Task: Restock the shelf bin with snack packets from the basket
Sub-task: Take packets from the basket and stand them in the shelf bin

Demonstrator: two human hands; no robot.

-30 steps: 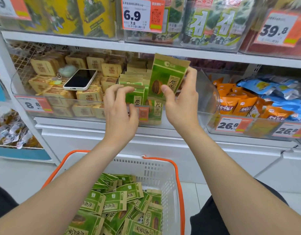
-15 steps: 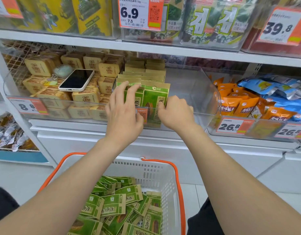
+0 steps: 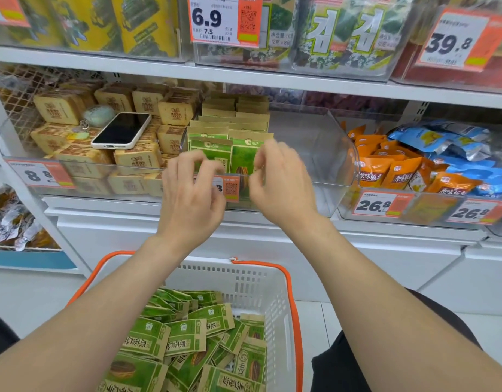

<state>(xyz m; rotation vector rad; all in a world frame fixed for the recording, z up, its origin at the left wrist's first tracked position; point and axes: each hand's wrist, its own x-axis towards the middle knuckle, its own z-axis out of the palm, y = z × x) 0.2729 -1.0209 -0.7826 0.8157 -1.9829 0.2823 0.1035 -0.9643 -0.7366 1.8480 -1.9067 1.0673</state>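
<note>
A white metal shelf (image 3: 159, 70) runs across a shop aisle, with pale floor tiles (image 3: 31, 295) below it. On its middle tier a clear plastic bin (image 3: 314, 142) holds green and brown snack packets (image 3: 213, 149) standing upright in rows along its left side. The right part of the bin shows only bare plastic. The front packets carry a small round white logo and a picture of a striped seed.

Both hands hover at the bin's front edge. The left hand (image 3: 191, 202) is in front of a small orange tag with a QR code (image 3: 231, 189). The right hand (image 3: 283, 188) is just beside it. The fingers of both are loosely bent and blurred, and I see nothing held in them. I cannot tell whether the right fingertips touch the front packet.

Below the forearms stands a white basket with an orange rim (image 3: 293, 292). More green packets (image 3: 187, 335) lie heaped in it, printed with Chinese characters.

In the bin to the left, a phone (image 3: 121, 131) lies face up on tan wrapped blocks (image 3: 136, 158). The price tag (image 3: 40, 174) there starts with 8. To the right are orange bags (image 3: 397, 174) with Chinese writing and blue bags (image 3: 447, 142), over two tags reading 26.8 (image 3: 377, 205). On the tier above, a tag (image 3: 224, 19) reads 6.9 with 7.5 beneath. Beside it are seaweed packs with large Korean lettering (image 3: 348, 32), then a tag reading 39.8 (image 3: 453, 41). Yellow packs (image 3: 108, 21) fill the upper left.
</note>
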